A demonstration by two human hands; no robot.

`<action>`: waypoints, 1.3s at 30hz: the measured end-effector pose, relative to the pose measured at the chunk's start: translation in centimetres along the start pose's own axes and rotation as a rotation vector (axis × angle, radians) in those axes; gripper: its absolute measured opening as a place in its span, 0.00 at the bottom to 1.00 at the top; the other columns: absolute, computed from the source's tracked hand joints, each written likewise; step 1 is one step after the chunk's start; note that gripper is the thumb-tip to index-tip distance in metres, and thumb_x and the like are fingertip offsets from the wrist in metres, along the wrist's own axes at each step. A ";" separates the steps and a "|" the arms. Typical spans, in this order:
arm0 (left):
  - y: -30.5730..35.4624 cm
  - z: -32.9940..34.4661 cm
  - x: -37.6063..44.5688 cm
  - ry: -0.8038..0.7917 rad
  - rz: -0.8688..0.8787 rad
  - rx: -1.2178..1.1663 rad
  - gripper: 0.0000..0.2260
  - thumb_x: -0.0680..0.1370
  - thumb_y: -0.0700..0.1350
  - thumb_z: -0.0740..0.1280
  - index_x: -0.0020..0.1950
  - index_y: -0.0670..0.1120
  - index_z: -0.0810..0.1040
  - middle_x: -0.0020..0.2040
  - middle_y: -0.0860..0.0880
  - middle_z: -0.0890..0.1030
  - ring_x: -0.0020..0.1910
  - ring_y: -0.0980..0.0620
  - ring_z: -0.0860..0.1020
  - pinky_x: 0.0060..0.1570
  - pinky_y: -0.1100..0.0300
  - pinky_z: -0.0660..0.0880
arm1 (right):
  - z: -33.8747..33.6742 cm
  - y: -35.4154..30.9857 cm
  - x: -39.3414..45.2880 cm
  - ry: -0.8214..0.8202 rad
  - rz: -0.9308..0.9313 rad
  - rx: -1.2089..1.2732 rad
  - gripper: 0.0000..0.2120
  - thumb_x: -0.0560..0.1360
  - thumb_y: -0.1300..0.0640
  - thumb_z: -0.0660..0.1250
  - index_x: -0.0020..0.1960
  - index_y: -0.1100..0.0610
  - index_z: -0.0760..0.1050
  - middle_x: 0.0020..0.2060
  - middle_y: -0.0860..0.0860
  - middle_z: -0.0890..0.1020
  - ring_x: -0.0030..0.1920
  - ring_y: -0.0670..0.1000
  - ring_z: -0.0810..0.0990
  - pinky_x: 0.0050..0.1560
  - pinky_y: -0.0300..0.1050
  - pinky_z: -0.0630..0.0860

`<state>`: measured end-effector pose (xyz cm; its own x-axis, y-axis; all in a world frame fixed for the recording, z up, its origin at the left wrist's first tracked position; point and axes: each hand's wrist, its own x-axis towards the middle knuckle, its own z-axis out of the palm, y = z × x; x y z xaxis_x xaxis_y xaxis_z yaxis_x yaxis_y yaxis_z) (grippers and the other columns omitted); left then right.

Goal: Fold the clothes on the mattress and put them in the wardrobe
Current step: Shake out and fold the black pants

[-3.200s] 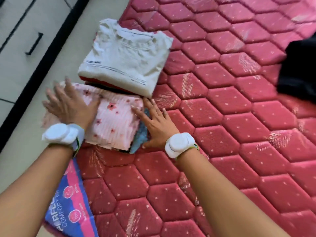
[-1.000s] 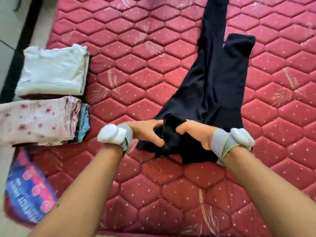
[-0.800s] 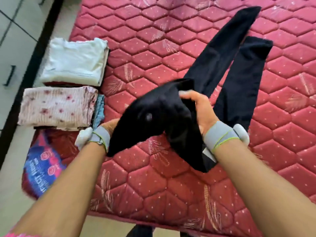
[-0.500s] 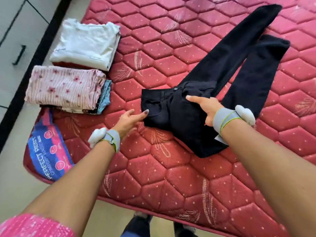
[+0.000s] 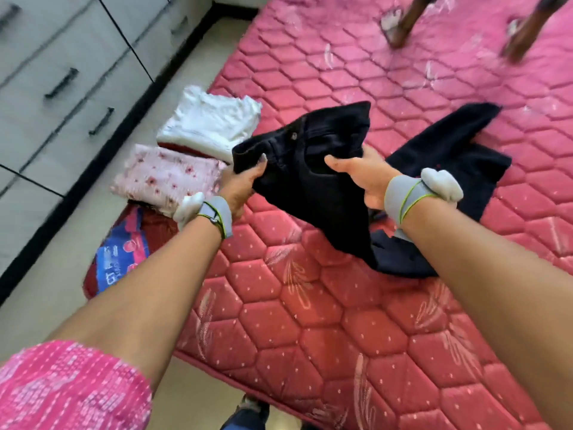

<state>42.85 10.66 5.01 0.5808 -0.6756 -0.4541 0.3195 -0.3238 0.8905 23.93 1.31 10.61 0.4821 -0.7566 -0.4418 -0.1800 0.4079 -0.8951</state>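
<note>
Black trousers point(image 5: 313, 169) were flat on mattress point(image 5: 310, 321) half a second ago; waistband now lifted. Left to right: wardrobe drawers point(image 5: 62, 88) along wall, white folded top point(image 5: 210, 122) and floral folded piece point(image 5: 161, 175) at mattress edge. Left hand point(image 5: 245, 181) grips waistband's left end, right hand point(image 5: 362, 178) grips its right, both clamped on cloth. Legs trail away right, crumpled on mattress. Long axis runs away from hands, so fold likely needs legs straightened first.
</note>
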 end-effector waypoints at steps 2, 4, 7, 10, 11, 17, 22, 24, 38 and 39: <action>7.7 -0.8 -2.1 0.063 0.131 -0.059 0.05 0.74 0.46 0.73 0.46 0.45 0.82 0.47 0.48 0.84 0.46 0.51 0.82 0.47 0.57 0.78 | 1.5 -7.5 -1.1 -0.019 -0.141 -0.027 0.08 0.72 0.65 0.70 0.50 0.56 0.77 0.36 0.48 0.84 0.34 0.46 0.82 0.39 0.44 0.82; 14.8 -1.2 -4.0 0.086 0.284 -0.040 0.04 0.74 0.46 0.73 0.42 0.46 0.82 0.41 0.52 0.83 0.43 0.52 0.81 0.49 0.55 0.79 | 2.3 -14.5 -2.6 -0.023 -0.288 -0.059 0.08 0.70 0.63 0.73 0.47 0.55 0.78 0.37 0.48 0.84 0.38 0.48 0.83 0.42 0.45 0.82; 25.7 -2.5 -8.0 0.104 0.535 0.012 0.06 0.71 0.48 0.75 0.41 0.47 0.83 0.45 0.49 0.84 0.49 0.48 0.82 0.55 0.48 0.79 | 3.0 -25.5 -6.0 0.022 -0.502 -0.123 0.12 0.67 0.59 0.77 0.49 0.54 0.80 0.42 0.49 0.84 0.39 0.47 0.84 0.41 0.43 0.82; 32.8 -3.6 -11.1 0.115 0.702 0.060 0.04 0.72 0.47 0.75 0.41 0.48 0.83 0.46 0.46 0.84 0.46 0.49 0.82 0.53 0.49 0.80 | 2.0 -32.8 -7.6 0.116 -0.663 -0.176 0.12 0.63 0.58 0.79 0.43 0.52 0.81 0.37 0.46 0.84 0.37 0.46 0.83 0.43 0.46 0.82; 37.0 -4.1 -13.8 0.125 0.768 0.049 0.03 0.72 0.46 0.75 0.42 0.48 0.83 0.44 0.48 0.84 0.44 0.52 0.82 0.50 0.52 0.81 | 2.1 -37.0 -9.9 0.152 -0.740 -0.189 0.12 0.61 0.57 0.80 0.41 0.52 0.81 0.38 0.46 0.84 0.39 0.47 0.83 0.44 0.47 0.82; 49.0 -6.3 -22.8 0.175 1.005 0.062 0.08 0.73 0.42 0.74 0.50 0.44 0.82 0.43 0.52 0.84 0.43 0.55 0.83 0.45 0.60 0.79 | 1.2 -50.1 -17.1 0.110 -0.968 -0.206 0.19 0.66 0.65 0.76 0.50 0.50 0.73 0.42 0.47 0.81 0.34 0.39 0.81 0.36 0.38 0.79; 55.5 -7.8 -27.2 0.238 1.166 0.086 0.09 0.75 0.47 0.72 0.52 0.44 0.81 0.48 0.49 0.83 0.47 0.52 0.82 0.52 0.56 0.80 | 2.0 -56.0 -20.7 -0.061 -1.032 -0.214 0.25 0.60 0.57 0.80 0.55 0.59 0.78 0.40 0.47 0.84 0.41 0.47 0.84 0.42 0.46 0.81; 57.0 -8.5 -28.0 0.262 1.184 0.090 0.10 0.76 0.49 0.71 0.51 0.44 0.81 0.47 0.48 0.83 0.46 0.52 0.82 0.51 0.55 0.80 | 3.0 -57.0 -21.7 -0.119 -1.003 -0.182 0.29 0.50 0.49 0.81 0.49 0.57 0.80 0.38 0.47 0.85 0.42 0.48 0.84 0.43 0.45 0.81; 62.6 -11.0 -25.3 0.526 0.879 -0.104 0.21 0.75 0.51 0.71 0.61 0.38 0.77 0.55 0.43 0.81 0.52 0.45 0.80 0.56 0.52 0.78 | 17.0 -61.5 -18.8 0.437 -1.016 -0.722 0.26 0.70 0.39 0.68 0.53 0.61 0.78 0.51 0.58 0.81 0.53 0.59 0.80 0.49 0.46 0.73; 63.2 -10.0 -25.4 0.490 0.882 -0.144 0.20 0.76 0.50 0.70 0.61 0.38 0.76 0.55 0.43 0.81 0.53 0.45 0.80 0.56 0.52 0.78 | 18.2 -61.6 -19.6 0.457 -1.064 -0.727 0.25 0.73 0.41 0.65 0.55 0.62 0.77 0.53 0.59 0.80 0.55 0.61 0.79 0.48 0.46 0.71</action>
<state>55.81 14.01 72.54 0.8853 -0.2792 0.3720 -0.3022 0.2628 0.9163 41.23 0.31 75.49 0.3710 -0.6911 0.6203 -0.3777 -0.7225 -0.5791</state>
